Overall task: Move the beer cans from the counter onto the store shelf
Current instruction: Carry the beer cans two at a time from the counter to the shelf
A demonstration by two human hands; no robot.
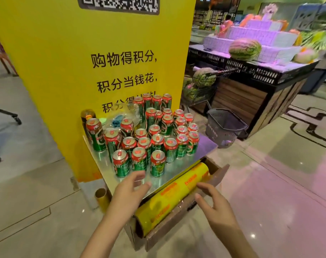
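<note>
Green-and-red beer cans [145,135] stand upright in a dense cluster on the steel counter [179,170], against a yellow sign [56,62]; no store shelf is in view. In the head view, the left hand [129,189] hovers just near of the front row, fingers loosely spread and holding nothing. The right hand [212,203] hangs over the yellow film roll [169,196] at the counter's near edge, fingers likewise apart and empty. If full, the cans are probably heavyish, rigid and smooth, so a wrap round the mid-body of a front can [158,165] looks safest; neighbours could topple.
</note>
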